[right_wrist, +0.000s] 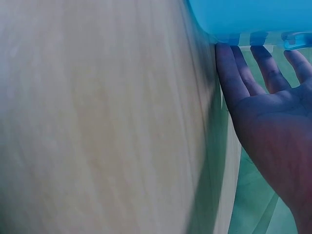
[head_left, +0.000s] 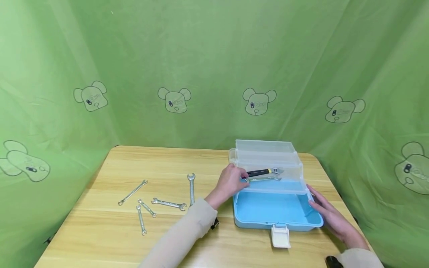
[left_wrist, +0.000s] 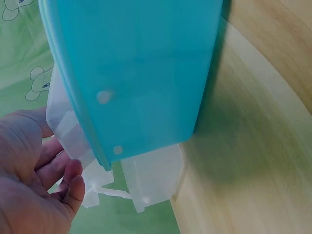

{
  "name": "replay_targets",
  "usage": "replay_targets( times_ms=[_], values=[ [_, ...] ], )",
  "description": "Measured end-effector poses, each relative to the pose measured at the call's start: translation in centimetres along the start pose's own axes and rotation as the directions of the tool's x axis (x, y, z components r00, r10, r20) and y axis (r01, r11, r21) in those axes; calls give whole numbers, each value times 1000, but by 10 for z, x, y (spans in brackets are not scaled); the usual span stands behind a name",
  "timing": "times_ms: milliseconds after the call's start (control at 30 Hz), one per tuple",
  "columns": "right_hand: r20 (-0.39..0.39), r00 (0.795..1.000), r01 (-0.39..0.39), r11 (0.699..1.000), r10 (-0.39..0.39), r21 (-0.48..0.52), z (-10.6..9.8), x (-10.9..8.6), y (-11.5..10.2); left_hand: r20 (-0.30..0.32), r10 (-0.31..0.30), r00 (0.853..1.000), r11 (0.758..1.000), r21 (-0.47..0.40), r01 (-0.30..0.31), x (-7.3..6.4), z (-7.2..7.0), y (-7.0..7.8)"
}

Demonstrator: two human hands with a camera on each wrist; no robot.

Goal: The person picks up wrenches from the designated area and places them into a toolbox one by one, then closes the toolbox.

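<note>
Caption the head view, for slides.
Left hand at translucent plastic tray of metal wrenches; right hand against open blue plastic toolbox.

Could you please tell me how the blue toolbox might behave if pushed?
The toolbox would probably slide rather than roll, given its boxy shape. Its thin-looking plastic suggests low weight for its size. The raised clear tray, holding wrenches, may wobble.

Toolbox [head_left: 254,225] on right part of table [head_left: 100,238]; curtain [head_left: 214,56] behind. Five loose wrenches [head_left: 169,204] left of toolbox. In toolbox's tray [head_left: 278,187]: adjustable wrench [head_left: 259,172] behind open-end wrench [head_left: 263,179]. Left hand [head_left: 229,183] at tray's left end; right hand [head_left: 331,217] at toolbox's right.
</note>
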State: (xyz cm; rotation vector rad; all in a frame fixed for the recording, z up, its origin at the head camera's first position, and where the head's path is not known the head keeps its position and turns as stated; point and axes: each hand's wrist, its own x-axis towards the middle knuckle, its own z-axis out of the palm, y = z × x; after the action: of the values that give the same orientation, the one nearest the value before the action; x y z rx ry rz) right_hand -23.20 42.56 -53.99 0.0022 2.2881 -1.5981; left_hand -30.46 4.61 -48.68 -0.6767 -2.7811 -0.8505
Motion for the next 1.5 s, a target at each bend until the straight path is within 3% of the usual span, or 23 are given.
replay_targets(
  times_ms=[400,600,800,900,1100,1367,1500],
  values=[
    [2,1000,-6,1000,6,-6,1,0,3,15,-38,999,999,-25,39,-2,1,1],
    [3,1000,-5,1000,5,-2,2,-1,3,25,-15,1000,998,-53,16,-5,0,-1],
    [2,1000,-5,1000,5,-1,2,-2,3,36,19,999,986,-168,-12,-13,-18,-6],
    [0,1000,-1,1000,1,0,2,-2,3,39,3,999,980,-197,5,-19,-32,-13],
    [1,1000,1,1000,-1,0,2,-1,3,49,-68,997,973,-218,77,-36,-57,-49],
    [10,1000,17,1000,-17,-4,1,2,1,68,-156,985,965,-205,167,-66,-76,-129],
    [4,1000,9,1000,-9,-2,0,2,2,116,-142,983,979,-131,157,-72,-78,-163]
  ],
)
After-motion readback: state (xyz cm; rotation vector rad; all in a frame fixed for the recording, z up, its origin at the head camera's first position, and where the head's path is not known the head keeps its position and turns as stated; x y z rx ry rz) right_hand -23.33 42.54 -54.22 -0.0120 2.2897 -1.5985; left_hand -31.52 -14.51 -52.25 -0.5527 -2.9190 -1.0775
